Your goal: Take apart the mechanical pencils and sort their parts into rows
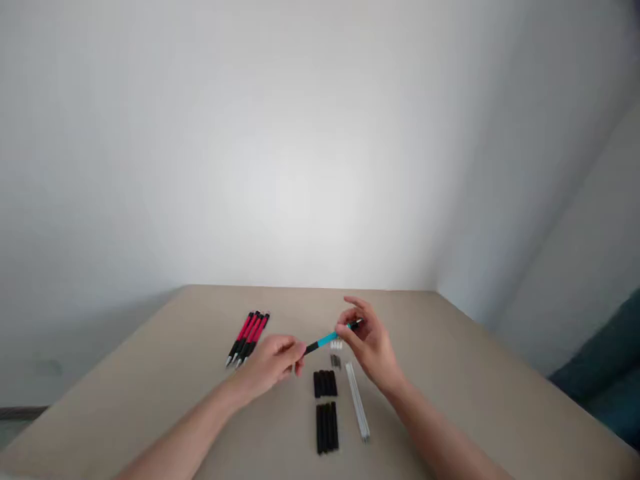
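A blue and black pen (pixel 327 339) is held slantwise above the table between my two hands. My left hand (pixel 277 358) pinches its black lower-left end. At the upper-right end, my right hand (pixel 367 340) has thumb and fingers around the black part, with one finger raised. Below the pen lie two groups of black tubes, a shorter row (pixel 325 384) and a longer row (pixel 327 428). White refills (pixel 357 402) lie beside them, under my right wrist. Small springs (pixel 335 361) and small white pieces (pixel 337 345) sit just under the pen.
Several red and black pens (pixel 249 337) lie in a slanted bunch to the left, beyond my left hand. The beige table (pixel 150 360) reaches back to a white wall (pixel 290 147). A dark teal cloth (pixel 605 363) hangs at the right edge.
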`<state>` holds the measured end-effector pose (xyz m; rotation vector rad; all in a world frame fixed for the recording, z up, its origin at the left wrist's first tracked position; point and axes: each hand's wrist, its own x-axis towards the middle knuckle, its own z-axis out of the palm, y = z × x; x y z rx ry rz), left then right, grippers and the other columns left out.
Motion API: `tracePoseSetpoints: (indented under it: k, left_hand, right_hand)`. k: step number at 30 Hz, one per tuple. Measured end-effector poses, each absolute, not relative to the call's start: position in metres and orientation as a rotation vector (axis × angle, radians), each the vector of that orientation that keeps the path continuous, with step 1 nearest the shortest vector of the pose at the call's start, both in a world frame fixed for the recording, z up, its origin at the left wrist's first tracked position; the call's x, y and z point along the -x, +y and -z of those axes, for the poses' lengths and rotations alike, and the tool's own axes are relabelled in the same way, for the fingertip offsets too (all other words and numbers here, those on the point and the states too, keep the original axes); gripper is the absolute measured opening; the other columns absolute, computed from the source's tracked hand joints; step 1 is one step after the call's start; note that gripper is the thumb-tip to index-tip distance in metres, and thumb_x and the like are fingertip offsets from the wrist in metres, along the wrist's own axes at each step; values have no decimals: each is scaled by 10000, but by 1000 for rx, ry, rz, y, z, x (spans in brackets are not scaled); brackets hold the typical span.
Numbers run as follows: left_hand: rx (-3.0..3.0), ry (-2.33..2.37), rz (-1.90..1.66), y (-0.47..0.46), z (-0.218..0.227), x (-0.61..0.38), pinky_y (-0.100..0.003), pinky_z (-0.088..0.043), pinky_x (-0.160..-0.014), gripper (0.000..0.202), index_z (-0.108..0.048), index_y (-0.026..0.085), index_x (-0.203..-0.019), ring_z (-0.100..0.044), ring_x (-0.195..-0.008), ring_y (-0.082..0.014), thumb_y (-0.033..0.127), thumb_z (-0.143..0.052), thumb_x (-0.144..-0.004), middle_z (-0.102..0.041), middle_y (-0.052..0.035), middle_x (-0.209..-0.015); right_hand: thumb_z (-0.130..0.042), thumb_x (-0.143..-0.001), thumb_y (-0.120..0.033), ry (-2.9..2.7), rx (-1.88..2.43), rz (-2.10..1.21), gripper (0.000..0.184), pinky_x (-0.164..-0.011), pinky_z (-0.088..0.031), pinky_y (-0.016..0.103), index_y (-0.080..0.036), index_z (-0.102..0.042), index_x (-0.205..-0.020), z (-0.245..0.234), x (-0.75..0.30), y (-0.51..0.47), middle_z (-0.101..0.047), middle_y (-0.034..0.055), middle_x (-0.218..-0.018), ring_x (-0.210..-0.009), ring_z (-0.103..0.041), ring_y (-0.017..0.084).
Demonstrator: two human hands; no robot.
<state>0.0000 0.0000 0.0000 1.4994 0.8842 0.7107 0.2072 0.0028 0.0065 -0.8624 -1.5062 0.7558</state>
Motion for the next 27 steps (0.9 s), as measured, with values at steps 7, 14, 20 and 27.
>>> tracePoseSetpoints:
  k: [7,14,20,27]
  left_hand:
    - [-1307,807,-842,-7,4,-6,-198,-246,-421,450,-572,120,-714,-341,-478,-66,560,-526,-792,-485,2,-614]
    - [-1362,672,-994,-9,3,-9,-224,-302,-526,368,-602,122,-735,-399,-585,-98,476,-549,-821,-482,-9,-650]
    - [-1388,640,-991,-15,3,-15,-241,-316,-579,249,-665,128,-776,-471,-637,-115,359,-585,-824,-552,-30,-717]
    - [-1242,652,-1097,-11,2,-11,-248,-341,-595,300,-672,134,-962,-508,-651,-127,336,-683,-740,-608,-51,-787]
  right_hand:
    - [-480,-867,-463,-1513,859,-1057,336,-472,-389,221,-183,-531,-1045,-4,-189,-8,-545,3,-739,-533,-454,87]
    - [-511,-854,-459,-1874,959,-1063,366,-514,-319,204,-136,-628,-728,-14,-180,-25,-542,-2,-642,-590,-441,91]
    - [-547,-818,-499,-1751,840,-1319,407,-433,-249,195,-134,-614,-653,-10,-176,-23,-431,-46,-498,-443,-332,55]
    - [-548,-785,-566,-1639,879,-1480,465,-374,-196,192,-119,-592,-663,-5,-180,-19,-512,-16,-504,-382,-316,41]
